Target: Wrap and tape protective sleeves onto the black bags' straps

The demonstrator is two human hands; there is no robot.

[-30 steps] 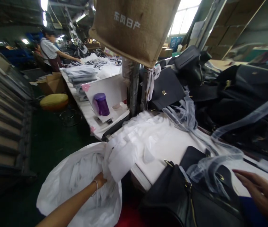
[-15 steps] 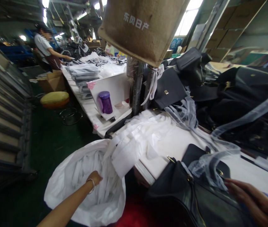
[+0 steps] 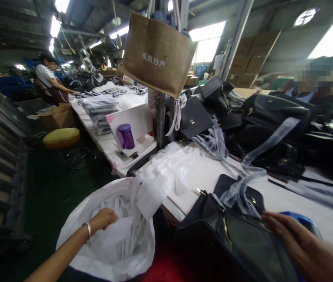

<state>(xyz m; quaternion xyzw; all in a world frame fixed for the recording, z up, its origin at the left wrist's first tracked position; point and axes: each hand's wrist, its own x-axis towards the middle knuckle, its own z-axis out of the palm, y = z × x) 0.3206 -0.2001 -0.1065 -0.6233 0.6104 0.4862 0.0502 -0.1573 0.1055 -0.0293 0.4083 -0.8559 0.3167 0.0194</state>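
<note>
My left hand (image 3: 104, 218) reaches into a big white plastic sack (image 3: 75, 211) on the floor and is closed on a white sheet (image 3: 116, 239) among the white pieces inside. My right hand (image 3: 289, 239) lies flat on a black leather handbag (image 3: 227, 243) at the table's near edge, fingers stretched out beside a strip of clear plastic wrap (image 3: 239, 192). White sheets (image 3: 166, 172) spill from the table into the sack.
A brown jute bag (image 3: 157, 51) hangs from a post above the white table (image 3: 272, 196). Several black bags (image 3: 272, 117) are piled at the right. A purple cup (image 3: 126, 136) and stacked packets (image 3: 98, 109) sit further along, where another person (image 3: 49, 78) works. A yellow stool (image 3: 61, 138) stands on the green floor.
My left hand has drawn back toward me inside the sack and taken hold of a white sheet. My right hand has come down onto the black handbag. The view has tilted up.
</note>
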